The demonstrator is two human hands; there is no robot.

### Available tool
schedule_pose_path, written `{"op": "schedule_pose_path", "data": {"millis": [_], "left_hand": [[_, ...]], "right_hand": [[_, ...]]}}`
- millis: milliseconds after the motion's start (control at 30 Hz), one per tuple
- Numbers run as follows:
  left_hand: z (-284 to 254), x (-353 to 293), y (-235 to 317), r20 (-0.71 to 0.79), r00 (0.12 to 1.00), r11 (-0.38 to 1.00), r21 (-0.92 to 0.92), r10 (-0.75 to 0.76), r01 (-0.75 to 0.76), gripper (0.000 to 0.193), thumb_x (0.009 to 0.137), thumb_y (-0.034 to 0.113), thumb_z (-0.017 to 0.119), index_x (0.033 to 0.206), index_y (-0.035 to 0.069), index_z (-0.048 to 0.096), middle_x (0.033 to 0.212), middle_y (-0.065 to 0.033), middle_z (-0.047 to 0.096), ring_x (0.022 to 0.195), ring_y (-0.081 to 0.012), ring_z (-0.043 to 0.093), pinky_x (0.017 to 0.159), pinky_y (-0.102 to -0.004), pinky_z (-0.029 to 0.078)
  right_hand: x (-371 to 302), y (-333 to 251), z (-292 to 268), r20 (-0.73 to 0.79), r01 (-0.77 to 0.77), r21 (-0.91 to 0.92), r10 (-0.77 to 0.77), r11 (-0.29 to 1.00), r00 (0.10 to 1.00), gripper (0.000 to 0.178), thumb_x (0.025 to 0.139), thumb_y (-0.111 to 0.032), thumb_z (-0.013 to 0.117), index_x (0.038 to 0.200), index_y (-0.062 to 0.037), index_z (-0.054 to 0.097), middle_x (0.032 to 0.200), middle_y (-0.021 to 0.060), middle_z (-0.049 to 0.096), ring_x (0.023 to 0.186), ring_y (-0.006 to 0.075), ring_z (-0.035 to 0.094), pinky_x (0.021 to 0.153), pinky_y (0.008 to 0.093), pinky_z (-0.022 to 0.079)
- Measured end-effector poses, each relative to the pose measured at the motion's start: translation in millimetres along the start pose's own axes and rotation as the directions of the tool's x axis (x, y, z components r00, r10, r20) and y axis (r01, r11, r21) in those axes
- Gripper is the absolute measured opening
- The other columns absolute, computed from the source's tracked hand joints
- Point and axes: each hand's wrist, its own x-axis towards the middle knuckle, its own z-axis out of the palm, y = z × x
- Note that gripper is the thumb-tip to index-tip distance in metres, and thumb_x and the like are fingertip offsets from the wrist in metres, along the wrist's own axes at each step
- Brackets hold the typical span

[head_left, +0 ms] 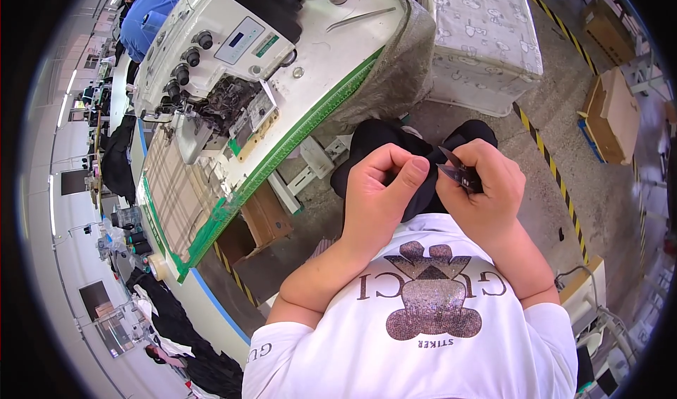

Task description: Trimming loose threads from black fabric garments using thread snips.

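My right hand is closed around a pair of small black thread snips, with the blades pointing up and to the left. Just left of it, my left hand is closed in a pinch, thumb against forefinger. What lies between those fingertips is too small to make out. Both hands are held close together above my lap, where black cloth covers my knees. The snips' tips are near my left fingertips, and I cannot tell whether they touch anything.
A white sewing machine stands on a green-edged table at the upper left, with tweezers lying on top. A cloth-covered bin is beyond my knees. Cardboard boxes sit at the right, past striped floor tape.
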Motion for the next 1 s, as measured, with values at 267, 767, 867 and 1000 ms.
{"op": "schedule_pose_path", "data": {"millis": [267,767,867,1000], "left_hand": [[1,0,-2,-0.004,1.000,1.000,0.008,0.026,-0.026,0.024,0.091,0.023,0.059,0.082,0.002,0.060,0.066,0.0091,0.047,0.061,0.0011,0.036,0.052,-0.0162,0.027],[-12,5,-5,0.052,0.995,0.996,-0.004,-0.088,0.088,0.054,0.098,0.042,0.037,0.091,-0.004,0.065,0.081,-0.0042,0.064,0.075,-0.0084,0.056,0.072,-0.0215,0.044],[-21,9,-10,0.147,0.978,0.989,0.027,-0.150,0.147,0.053,0.097,0.042,0.038,0.090,-0.005,0.062,0.081,-0.0077,0.063,0.074,-0.0109,0.059,0.070,-0.0238,0.046],[-22,12,-13,0.180,0.968,0.984,0.084,-0.173,0.160,0.055,0.096,0.044,0.038,0.091,-0.005,0.063,0.081,-0.0074,0.064,0.073,-0.0112,0.059,0.069,-0.0231,0.047]], "right_hand": [[-1,4,2,-0.026,-0.038,0.013,0.038,0.999,0.999,0.019,0.058,0.005,0.063,0.071,-0.0031,0.052,0.058,0.0055,0.046,0.046,0.0153,0.045,0.043,0.0253,0.035],[-4,16,3,-0.103,-0.060,-0.010,0.058,0.998,0.993,0.019,0.059,0.006,0.062,0.072,-0.0028,0.051,0.058,0.0057,0.045,0.046,0.0158,0.042,0.044,0.0253,0.035],[-4,19,2,-0.118,-0.055,-0.049,0.049,0.997,0.992,0.018,0.060,0.006,0.062,0.072,-0.0028,0.051,0.058,0.0059,0.045,0.046,0.0163,0.042,0.044,0.0254,0.035],[-6,22,3,-0.116,-0.082,-0.059,0.075,0.995,0.990,0.017,0.062,0.005,0.062,0.072,-0.0025,0.051,0.060,0.0063,0.047,0.047,0.0164,0.043,0.046,0.0255,0.036]]}}
